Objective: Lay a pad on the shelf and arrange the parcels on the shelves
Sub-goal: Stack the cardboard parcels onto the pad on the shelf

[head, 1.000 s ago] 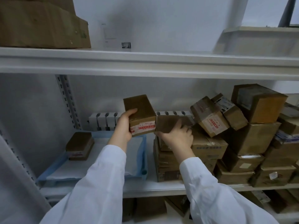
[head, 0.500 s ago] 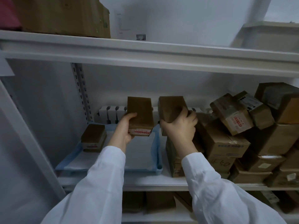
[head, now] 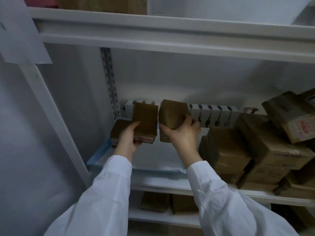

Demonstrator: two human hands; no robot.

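Note:
A white pad with blue edging [head: 153, 155] lies on the left part of the middle shelf [head: 163, 184]. One small brown parcel [head: 118, 129] rests on its far left corner. My left hand [head: 128, 138] grips a flat brown parcel with a red-printed label [head: 145, 120], held above the pad beside the resting one. My right hand [head: 183, 135] grips a second brown parcel [head: 172, 113], held just right of the first, over the pad's right half.
A heap of brown cardboard parcels [head: 252, 150] crowds the shelf's right side. A white ribbed radiator [head: 213, 114] stands behind. An upper shelf beam [head: 170, 34] hangs overhead, a slanted post [head: 51, 116] on the left. More boxes [head: 155, 201] sit on the lower shelf.
Both hands have carried their parcels leftward over the pad. The right hand lifted its parcel off the heap; the left-hand parcel now sits close beside the resting one.

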